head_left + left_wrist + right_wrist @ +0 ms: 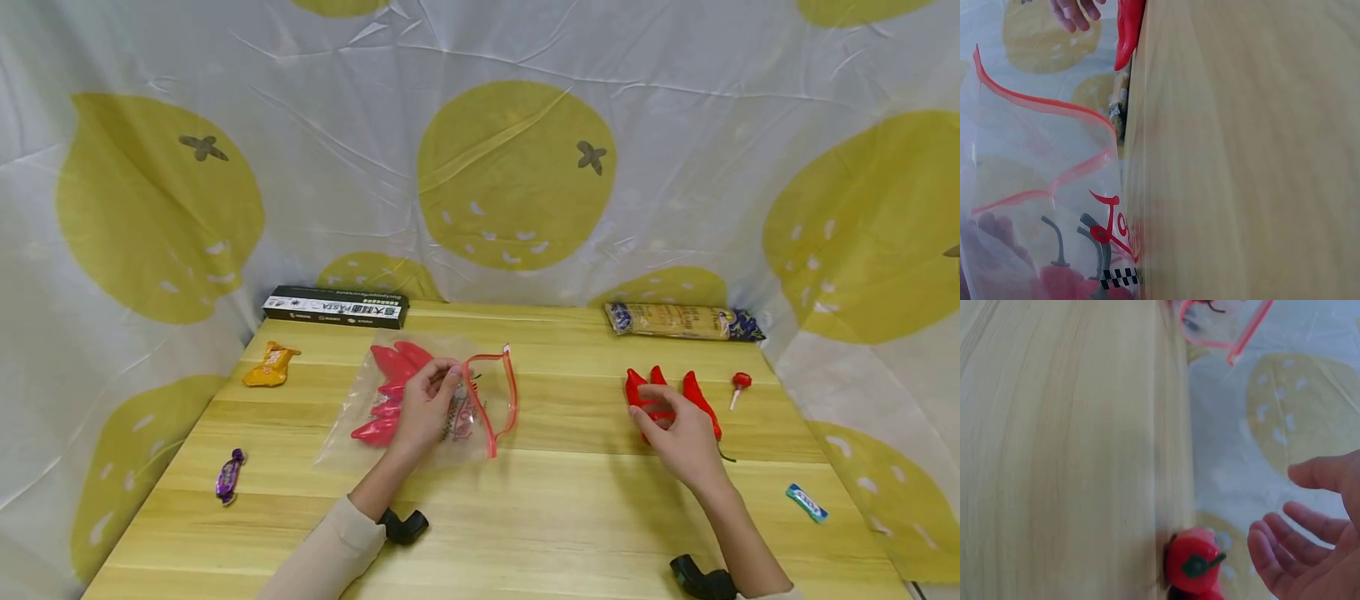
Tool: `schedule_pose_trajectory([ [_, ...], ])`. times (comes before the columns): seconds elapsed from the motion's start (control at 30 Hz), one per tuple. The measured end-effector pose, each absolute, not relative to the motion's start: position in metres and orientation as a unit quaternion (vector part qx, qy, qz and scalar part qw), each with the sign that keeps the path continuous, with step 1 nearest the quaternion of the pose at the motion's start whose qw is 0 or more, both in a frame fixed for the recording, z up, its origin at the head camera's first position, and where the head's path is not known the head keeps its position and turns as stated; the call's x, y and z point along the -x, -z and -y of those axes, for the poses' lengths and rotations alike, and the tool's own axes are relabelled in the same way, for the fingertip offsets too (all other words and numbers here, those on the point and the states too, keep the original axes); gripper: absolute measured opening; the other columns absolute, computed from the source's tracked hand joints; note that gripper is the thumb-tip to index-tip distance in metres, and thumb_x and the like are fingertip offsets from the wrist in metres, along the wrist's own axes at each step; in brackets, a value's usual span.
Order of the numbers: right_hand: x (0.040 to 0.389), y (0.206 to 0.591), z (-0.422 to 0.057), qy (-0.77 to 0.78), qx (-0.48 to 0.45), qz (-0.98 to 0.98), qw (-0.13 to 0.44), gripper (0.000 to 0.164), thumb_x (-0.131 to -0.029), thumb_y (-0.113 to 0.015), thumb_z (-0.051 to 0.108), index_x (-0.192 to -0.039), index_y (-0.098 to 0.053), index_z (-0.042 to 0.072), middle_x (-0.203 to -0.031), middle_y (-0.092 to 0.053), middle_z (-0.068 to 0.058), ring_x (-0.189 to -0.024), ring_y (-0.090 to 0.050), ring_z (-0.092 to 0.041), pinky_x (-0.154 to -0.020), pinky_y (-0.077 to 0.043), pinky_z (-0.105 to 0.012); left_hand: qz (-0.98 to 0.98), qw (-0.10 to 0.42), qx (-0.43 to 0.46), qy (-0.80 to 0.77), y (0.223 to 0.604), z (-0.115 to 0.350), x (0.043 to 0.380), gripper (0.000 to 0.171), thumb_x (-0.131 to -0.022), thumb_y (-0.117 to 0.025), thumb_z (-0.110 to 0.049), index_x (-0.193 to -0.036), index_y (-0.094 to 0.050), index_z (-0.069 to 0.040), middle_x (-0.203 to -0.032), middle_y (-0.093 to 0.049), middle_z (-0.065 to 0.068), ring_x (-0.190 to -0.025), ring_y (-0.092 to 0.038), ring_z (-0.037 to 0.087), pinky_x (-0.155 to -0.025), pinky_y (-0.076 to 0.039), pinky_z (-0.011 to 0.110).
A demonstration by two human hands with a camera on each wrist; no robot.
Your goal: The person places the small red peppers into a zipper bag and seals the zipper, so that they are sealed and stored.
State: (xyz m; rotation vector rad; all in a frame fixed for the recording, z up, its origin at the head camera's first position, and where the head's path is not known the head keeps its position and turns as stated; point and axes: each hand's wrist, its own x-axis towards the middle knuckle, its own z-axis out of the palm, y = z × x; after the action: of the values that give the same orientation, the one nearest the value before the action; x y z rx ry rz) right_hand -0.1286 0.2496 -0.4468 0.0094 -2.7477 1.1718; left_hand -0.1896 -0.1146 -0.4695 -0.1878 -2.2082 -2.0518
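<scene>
A clear zip bag (pixel 491 440) with a red-edged mouth stands partly open towards the right, several red chili peppers (pixel 375 431) inside it. My left hand (pixel 426 410) pinches the bag near its mouth between thumb and fingers. Dark stems of the bagged peppers (pixel 1060 281) show through the plastic in the left wrist view. On the right, my right hand (pixel 686 435) hovers over a group of loose red chili peppers (pixel 701 402), fingers bent loosely and apart from the thumb. In the right wrist view this hand (pixel 1316 550) holds nothing, beside a pepper (pixel 1192 562).
A black pasta box (pixel 333 307) and a noodle packet (pixel 682 322) lie along the back edge. Orange-wrapped candy (pixel 270 365) and purple candy (pixel 229 477) are at left. At right lie a red lollipop (pixel 741 381) and a small green-blue packet (pixel 807 503).
</scene>
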Motion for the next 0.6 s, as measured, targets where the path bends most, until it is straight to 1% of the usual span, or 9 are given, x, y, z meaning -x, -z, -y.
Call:
schedule_pose_trajectory([
  [0.13,0.129,0.448,-0.258,-0.347,0.017,0.935,0.073,0.046,-0.091,-0.069,0.031,-0.128,-0.058,0.007,-0.110,-0.067,-0.015,-0.089,-0.064,-0.025,-0.066,-0.052,-0.025,0.730,0.061,0.063,0.678,0.471,0.115,0.188,0.032,-0.095,-0.057,-0.041,-0.107,-0.064,-0.012,-0.107,-0.064,0.005,-0.106,-0.062,0.017,-0.091,-0.052,0.021],
  [0.23,0.131,0.452,-0.260,-0.313,0.009,0.948,0.055,0.046,-0.089,-0.070,0.024,-0.128,-0.057,0.004,-0.111,-0.068,-0.018,-0.091,-0.065,-0.028,-0.071,-0.053,-0.035,0.727,0.059,0.065,0.681,0.471,0.115,0.188,0.032,-0.095,-0.058,-0.041,-0.107,-0.064,-0.012,-0.107,-0.064,0.006,-0.105,-0.062,0.018,-0.091,-0.052,0.022],
  [0.37,0.136,0.458,-0.257,-0.293,-0.015,0.955,0.046,0.045,-0.086,-0.072,0.015,-0.127,-0.058,0.003,-0.112,-0.068,-0.018,-0.093,-0.064,-0.029,-0.076,-0.053,-0.041,0.722,0.047,0.060,0.687,0.465,0.115,0.186,0.029,-0.097,-0.057,-0.036,-0.108,-0.064,-0.010,-0.108,-0.065,0.007,-0.105,-0.062,0.017,-0.092,-0.051,0.021],
  [0.43,0.140,0.460,-0.254,-0.295,-0.026,0.954,0.048,0.044,-0.084,-0.071,0.010,-0.126,-0.060,0.003,-0.113,-0.068,-0.018,-0.096,-0.064,-0.032,-0.079,-0.052,-0.045,0.722,0.043,0.058,0.688,0.464,0.115,0.186,0.029,-0.097,-0.057,-0.035,-0.109,-0.063,-0.009,-0.110,-0.065,0.007,-0.107,-0.062,0.017,-0.093,-0.051,0.020],
  [0.5,0.142,0.462,-0.250,-0.299,-0.032,0.952,0.052,0.043,-0.083,-0.071,0.006,-0.125,-0.061,0.005,-0.116,-0.068,-0.018,-0.103,-0.061,-0.035,-0.085,-0.050,-0.049,0.722,0.040,0.057,0.688,0.463,0.115,0.187,0.029,-0.097,-0.057,-0.034,-0.110,-0.063,-0.008,-0.111,-0.066,0.008,-0.107,-0.062,0.016,-0.094,-0.050,0.020],
  [0.53,0.143,0.462,-0.249,-0.301,-0.032,0.952,0.053,0.043,-0.083,-0.071,0.005,-0.125,-0.061,0.005,-0.117,-0.067,-0.018,-0.105,-0.059,-0.037,-0.087,-0.049,-0.051,0.721,0.041,0.057,0.689,0.467,0.115,0.189,0.031,-0.097,-0.057,-0.036,-0.110,-0.063,-0.009,-0.111,-0.066,0.008,-0.108,-0.062,0.017,-0.094,-0.050,0.020],
  [0.6,0.145,0.463,-0.247,-0.298,-0.027,0.952,0.056,0.046,-0.082,-0.070,0.005,-0.126,-0.059,0.004,-0.123,-0.063,-0.021,-0.112,-0.052,-0.041,-0.092,-0.044,-0.056,0.723,0.044,0.061,0.687,0.467,0.115,0.189,0.032,-0.096,-0.057,-0.037,-0.111,-0.063,-0.008,-0.111,-0.066,0.008,-0.107,-0.063,0.017,-0.094,-0.051,0.022],
])
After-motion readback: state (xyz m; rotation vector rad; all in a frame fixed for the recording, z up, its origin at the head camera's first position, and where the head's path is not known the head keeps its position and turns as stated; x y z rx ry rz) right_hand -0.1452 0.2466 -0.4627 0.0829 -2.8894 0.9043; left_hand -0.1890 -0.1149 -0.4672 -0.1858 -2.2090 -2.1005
